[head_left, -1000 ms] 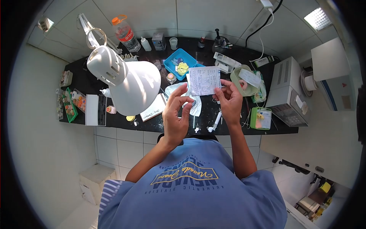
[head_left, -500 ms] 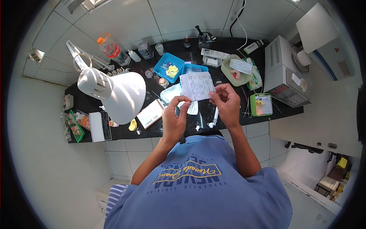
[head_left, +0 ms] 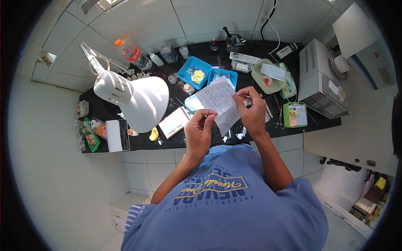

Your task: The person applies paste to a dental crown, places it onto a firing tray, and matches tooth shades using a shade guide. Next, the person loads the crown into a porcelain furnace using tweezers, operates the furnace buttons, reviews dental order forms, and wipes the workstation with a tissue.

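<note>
White sheet is hanging bent mid-frame, L hand pinching its left edge & R hand its right, prob. feeling v. light, limp, easy to crease/tear, so edges w/ fingertips are looking best for holding.
</note>
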`<state>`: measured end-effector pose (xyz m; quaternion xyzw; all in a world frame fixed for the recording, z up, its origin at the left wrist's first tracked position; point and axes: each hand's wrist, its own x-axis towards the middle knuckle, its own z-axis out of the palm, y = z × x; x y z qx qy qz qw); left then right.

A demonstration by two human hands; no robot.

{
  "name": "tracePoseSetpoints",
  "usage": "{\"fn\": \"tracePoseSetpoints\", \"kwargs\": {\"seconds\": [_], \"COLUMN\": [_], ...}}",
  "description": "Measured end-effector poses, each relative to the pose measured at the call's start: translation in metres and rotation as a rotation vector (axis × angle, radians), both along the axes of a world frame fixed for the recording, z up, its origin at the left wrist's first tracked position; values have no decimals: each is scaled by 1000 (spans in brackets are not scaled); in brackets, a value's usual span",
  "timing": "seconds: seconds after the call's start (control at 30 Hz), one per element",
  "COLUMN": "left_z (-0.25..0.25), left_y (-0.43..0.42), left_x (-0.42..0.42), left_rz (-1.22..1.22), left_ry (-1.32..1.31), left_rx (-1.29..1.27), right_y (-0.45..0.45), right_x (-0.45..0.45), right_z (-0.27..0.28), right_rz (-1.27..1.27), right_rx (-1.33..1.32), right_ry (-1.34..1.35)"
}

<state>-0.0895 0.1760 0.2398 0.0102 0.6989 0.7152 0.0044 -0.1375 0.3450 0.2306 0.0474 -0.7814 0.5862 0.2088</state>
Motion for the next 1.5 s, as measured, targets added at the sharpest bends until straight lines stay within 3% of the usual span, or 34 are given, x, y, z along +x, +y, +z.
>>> {"fn": "tracePoseSetpoints", "kwargs": {"seconds": [0.07, 0.3, 0.37, 0.4, 0.43, 0.5, 0.6, 0.9, 0.97, 1.0, 1.03, 1.1, 1.3, 1.37, 1.43, 1.5], "left_z": [-2, -3, 5, 8, 6, 1, -10, -8, -5, -3, 0, 6, 12, 12, 11, 8], "left_y": [-1, -15, -20, -23, -23, -20, -18, -12, -14, -15, -17, -22, -31, -29, -26, -25], "left_x": [2, 0, -1, -2, -3, -9, -25, -48, -45, -43, -40, -34, -19, -15, -11, -7], "left_rz": [9, -9, -121, -157, -162, -115, -166, -243, -225, -205, -205, -177, -148, -162, -164, -127], "left_ry": [3, -2, -91, -142, -146, -40, -76, -112, -142, -168, -172, -211, -235, -221, -211, -203], "left_rx": [9, 117, 435, 451, 453, 206, 195, 179, 259, 339, 337, 369, 386, 294, 287, 238], "right_y": [-1, 4, 8, 7, 16, 24, 21, 12, 18, 13, 19, 40, 76, 80, 86, 86], "right_x": [1, -4, -11, -6, -3, -4, 2, 15, 16, 14, 9, -7, -25, -30, -37, -41], "right_z": [3, -5, -31, -7, -36, -66, -75, -63, -58, -31, -36, -50, -21, -9, -14, -21], "right_rz": [60, 163, 368, 396, 603, 781, 842, 725, 499, 363, 360, 353, 248, 224, 245, 262], "right_rx": [-5, -26, -676, -907, -1108, -1341, -1486, -1484, -1083, -1041, -1044, -729, -575, -335, -328, -693], "right_ry": [-162, -314, -500, -513, -446, -504, -559, -665, -628, -658, -660, -640, -566, -569, -574, -485]}}
